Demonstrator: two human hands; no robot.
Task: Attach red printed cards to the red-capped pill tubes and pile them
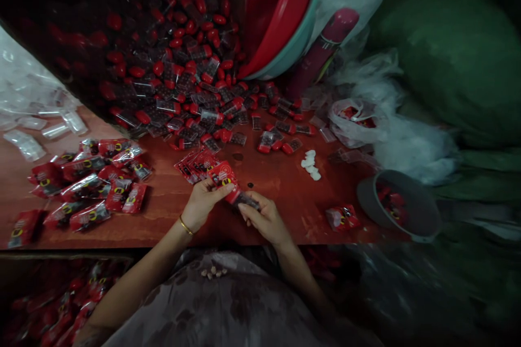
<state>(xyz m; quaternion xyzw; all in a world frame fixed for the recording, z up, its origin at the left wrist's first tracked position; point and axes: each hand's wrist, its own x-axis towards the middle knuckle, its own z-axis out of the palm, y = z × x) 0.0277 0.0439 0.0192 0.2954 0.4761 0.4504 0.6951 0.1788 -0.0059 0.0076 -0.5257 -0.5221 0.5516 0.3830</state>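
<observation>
Over the table's front part, my left hand (202, 201), with a gold bangle at the wrist, pinches a red printed packet (222, 173). My right hand (264, 217) grips a small clear bottle with dark contents (246, 200). The bottle's upper end meets the packet's lower edge; whether it sits inside, I cannot tell. Just behind my left hand lies a fanned stack of red printed packets (194, 164). A big heap of red-capped clear bottles (195, 87) spills out of a dark box beyond my hands.
Filled red packets (91, 184) lie in a pile at the left. To the right are small white pieces (311, 165), one red packet (342, 218) and a grey pot (401, 203). Red and teal basins (280, 21) lean behind, near a maroon flask (321, 49). Clear empty bottles (61, 124) lie far left.
</observation>
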